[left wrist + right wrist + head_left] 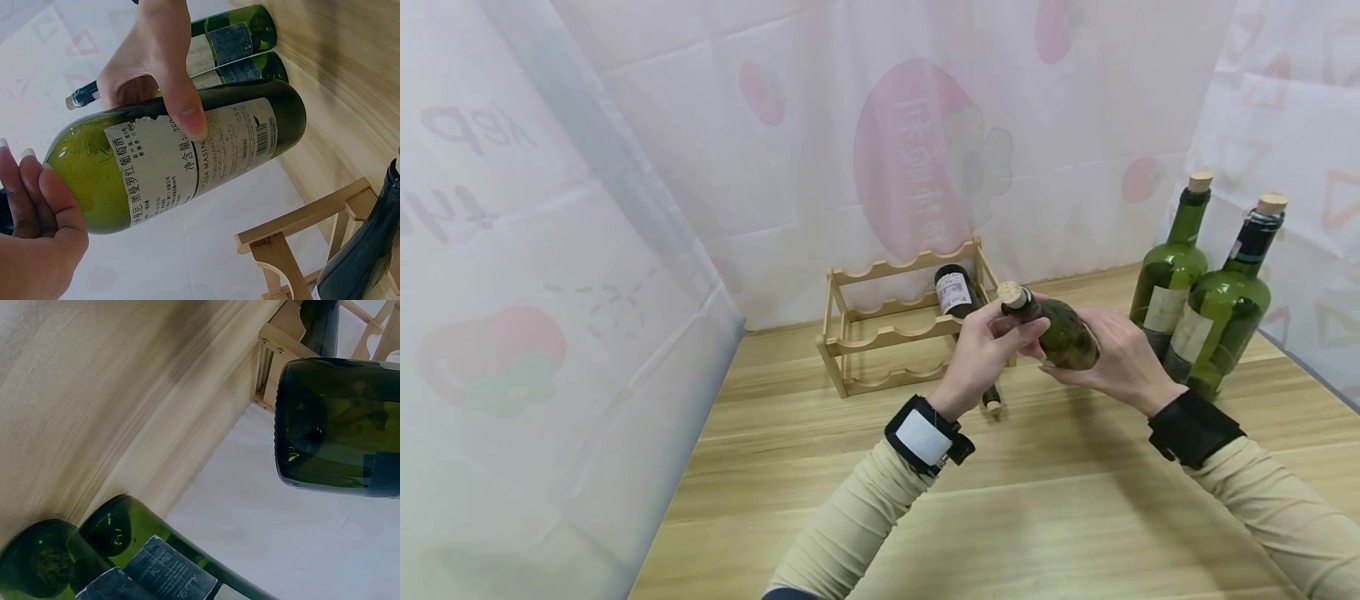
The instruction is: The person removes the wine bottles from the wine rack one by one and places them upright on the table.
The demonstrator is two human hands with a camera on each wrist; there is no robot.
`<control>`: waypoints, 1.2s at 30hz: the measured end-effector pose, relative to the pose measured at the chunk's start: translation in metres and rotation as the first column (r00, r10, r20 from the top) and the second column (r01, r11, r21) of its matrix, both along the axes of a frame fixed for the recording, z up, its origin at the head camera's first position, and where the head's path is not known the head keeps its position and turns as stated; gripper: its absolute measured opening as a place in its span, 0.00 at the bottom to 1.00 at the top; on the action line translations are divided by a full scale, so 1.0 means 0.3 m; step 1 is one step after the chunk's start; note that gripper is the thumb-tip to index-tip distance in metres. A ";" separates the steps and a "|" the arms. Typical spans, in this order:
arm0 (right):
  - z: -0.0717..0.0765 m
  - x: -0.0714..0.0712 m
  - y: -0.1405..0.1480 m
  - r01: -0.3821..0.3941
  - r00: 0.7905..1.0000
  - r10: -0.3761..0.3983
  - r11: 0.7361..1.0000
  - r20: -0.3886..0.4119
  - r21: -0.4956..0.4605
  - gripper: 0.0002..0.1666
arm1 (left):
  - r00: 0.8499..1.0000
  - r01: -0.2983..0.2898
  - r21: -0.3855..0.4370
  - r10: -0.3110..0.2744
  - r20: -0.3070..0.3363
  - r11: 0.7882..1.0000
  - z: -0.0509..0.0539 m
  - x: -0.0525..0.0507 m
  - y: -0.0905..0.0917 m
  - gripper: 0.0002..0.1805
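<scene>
A green glass wine bottle [1067, 337] with a cork in its top is held tilted above the table, neck toward the left. My left hand [985, 346] holds it at the neck, below the cork. Around its body, my right hand [1108, 346] grips with the thumb lying across the white printed label [206, 156]. Beyond the left hand stands a wooden wine rack [887, 337]. Another dark bottle [955, 292] lies in the rack's right end, its corked neck pointing toward the front. In the right wrist view, the held bottle's base [312, 431] shows, while the right hand itself is out of sight.
Two corked green bottles, a rear one [1172, 267] and a front one [1228, 304], stand upright close together to the right of the right hand. The wooden table [1000, 533] extends below the arms. Printed sheeting [820, 183] hangs behind and at both sides.
</scene>
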State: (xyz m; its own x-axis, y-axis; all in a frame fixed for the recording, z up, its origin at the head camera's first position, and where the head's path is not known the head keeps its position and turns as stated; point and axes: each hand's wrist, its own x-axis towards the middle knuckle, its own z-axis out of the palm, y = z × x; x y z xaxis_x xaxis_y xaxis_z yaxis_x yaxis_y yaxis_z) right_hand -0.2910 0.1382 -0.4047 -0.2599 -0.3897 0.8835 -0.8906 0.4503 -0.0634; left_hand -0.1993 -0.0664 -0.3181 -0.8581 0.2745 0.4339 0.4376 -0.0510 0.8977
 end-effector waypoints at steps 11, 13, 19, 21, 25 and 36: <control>-0.013 -0.006 0.028 0.026 1.000 -0.026 1.000 0.015 0.017 0.49 | 1.000 0.000 0.009 0.000 0.014 1.000 -0.009 -0.016 0.022 0.18; -0.013 -0.005 0.034 0.040 0.999 -0.041 0.999 0.026 0.031 0.50 | 1.000 -0.001 0.006 0.001 0.011 1.000 -0.010 -0.020 0.025 0.18; -0.015 -0.010 0.048 0.051 0.998 -0.053 0.998 0.046 0.043 0.50 | 1.000 0.009 0.003 -0.009 0.014 1.000 -0.010 -0.031 0.035 0.18; -0.016 -0.013 0.052 0.048 0.998 -0.049 0.998 0.043 0.032 0.49 | 1.000 0.008 -0.003 -0.008 0.017 1.000 -0.009 -0.034 0.038 0.18; -0.019 -0.018 0.058 0.047 0.998 -0.048 0.999 0.046 0.024 0.48 | 1.000 -0.002 -0.021 0.003 0.020 1.000 -0.009 -0.039 0.042 0.18; -0.017 -0.017 0.072 0.094 0.993 -0.096 0.995 0.063 0.043 0.51 | 1.000 0.013 -0.013 -0.013 0.017 1.000 -0.014 -0.052 0.062 0.19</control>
